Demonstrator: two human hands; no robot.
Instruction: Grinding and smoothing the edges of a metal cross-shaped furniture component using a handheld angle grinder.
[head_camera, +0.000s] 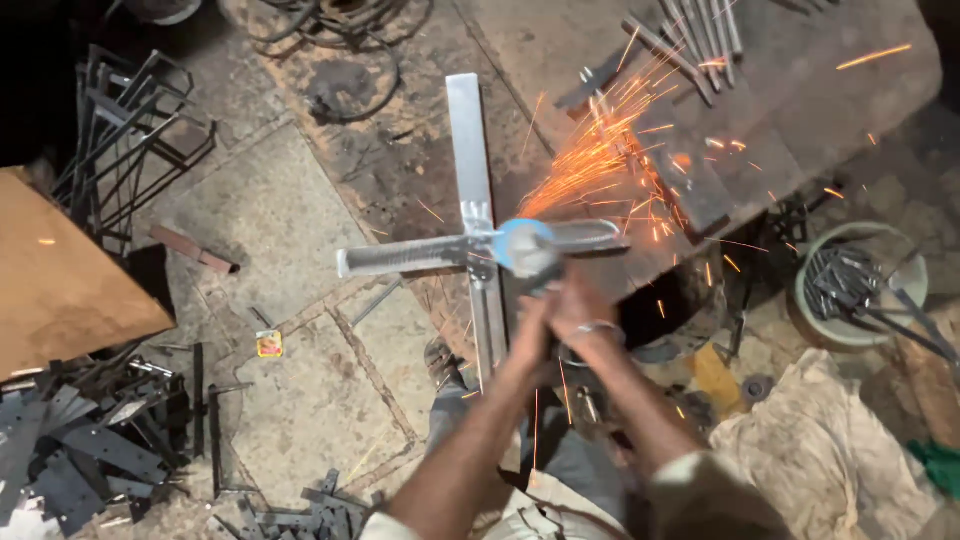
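Hands, L (532, 335) & R (585, 310), both gripping angle grinder (528, 250), sparks (610, 150) off crossed steel bars (478, 225)

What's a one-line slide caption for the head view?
Both hands, left hand and right hand, grip an angle grinder on a crossed metal bar frame, throwing orange sparks across the workshop floor.

Stone floor (290, 230) carries crossed metal bars (478, 250), scrap pieces (80, 450) at its left edge, a bucket (860, 290) right.

A blurred grinder (528, 250) with a blue guard bears on a flat steel cross (478, 250) lying on the floor, throwing orange sparks far right.
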